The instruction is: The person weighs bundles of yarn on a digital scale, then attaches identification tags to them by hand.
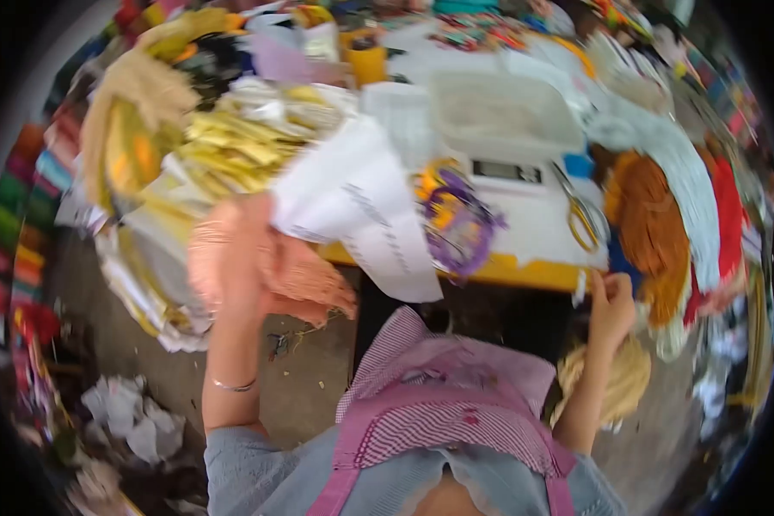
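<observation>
My left hand (248, 228) is closed around a peach-coloured skein of yarn (305, 279), which hangs off the table's front left. A white paper sheet (361, 193) with handwriting on it sticks out beside that hand, over the table edge. On the other side, my right hand (612, 301) is raised near the front right corner, thumb and fingers pinched together. Right beside its fingertips is a small white scrap (580, 287); motion blur hides what the fingers hold. Gold-handled scissors (583, 225) lie on the table just beyond that hand.
A digital scale (507, 174) carries a translucent plastic tub (506, 112). Purple and orange thread (457, 225) lies beside it. Yellow skeins (241, 142) pile up at left; brown (654, 224) and pale blue skeins (684, 181) hang at right. Crumpled plastic (133, 417) litters the floor.
</observation>
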`<act>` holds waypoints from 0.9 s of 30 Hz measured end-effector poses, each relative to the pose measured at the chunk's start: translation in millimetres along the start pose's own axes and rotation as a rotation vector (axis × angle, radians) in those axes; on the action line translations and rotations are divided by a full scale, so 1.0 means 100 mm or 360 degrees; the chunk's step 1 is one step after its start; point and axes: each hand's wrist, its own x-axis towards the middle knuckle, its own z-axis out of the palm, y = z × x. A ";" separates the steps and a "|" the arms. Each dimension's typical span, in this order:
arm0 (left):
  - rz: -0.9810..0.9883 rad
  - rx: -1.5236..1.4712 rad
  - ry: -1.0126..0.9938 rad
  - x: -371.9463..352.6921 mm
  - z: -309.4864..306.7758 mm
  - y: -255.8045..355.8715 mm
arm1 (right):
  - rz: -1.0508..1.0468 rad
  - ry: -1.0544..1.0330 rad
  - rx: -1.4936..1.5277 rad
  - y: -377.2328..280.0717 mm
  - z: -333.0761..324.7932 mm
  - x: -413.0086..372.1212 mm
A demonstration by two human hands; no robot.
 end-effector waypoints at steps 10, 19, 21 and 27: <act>0.0360 0.0534 -0.0491 -0.15 0.01 0.23 | -0.0385 -0.2199 0.1523 -1.70 0.63 -0.15; 0.1270 0.1279 -0.1005 0.05 -0.16 0.39 | 0.1048 -0.2694 0.2539 -1.97 0.92 -0.24; 0.1217 0.1554 -0.1392 0.05 -0.17 0.35 | 0.0883 -0.2597 0.2419 -2.09 0.89 -0.29; 0.0630 0.1708 -0.0242 0.29 -0.02 0.49 | 0.0309 -0.1730 0.2282 -2.36 1.01 0.20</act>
